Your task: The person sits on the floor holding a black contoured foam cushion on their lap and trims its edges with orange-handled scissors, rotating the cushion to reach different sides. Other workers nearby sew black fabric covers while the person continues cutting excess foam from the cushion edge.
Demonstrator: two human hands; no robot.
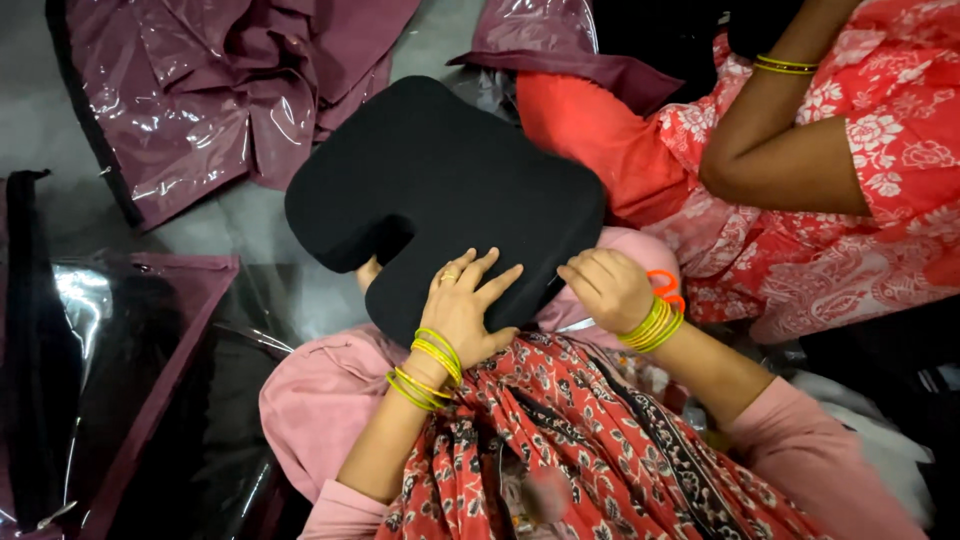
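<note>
Both hands grip a black cushion [440, 195]: left hand [462, 305] flat on top, right hand [608, 288] curled at four o'clock; maroon plastic covers [215, 90] lie unused at eleven o'clock.

The notched cushion [440, 190] is plain matte black. The bangles [428, 368] on the left wrist are yellow-green, and so are the bangles [652, 325] on the right wrist. The scarf [590, 440] is red — printed with dark and cream flowers and a black patterned border. The trousers [310, 400] are plain pink. The plastic covers [200, 90] are glossy maroon with black edging. A neighbour's dress [850, 230] is coral-red with white flowers — their bangles [785, 65] are yellow. The floor [45, 130] is grey.
</note>
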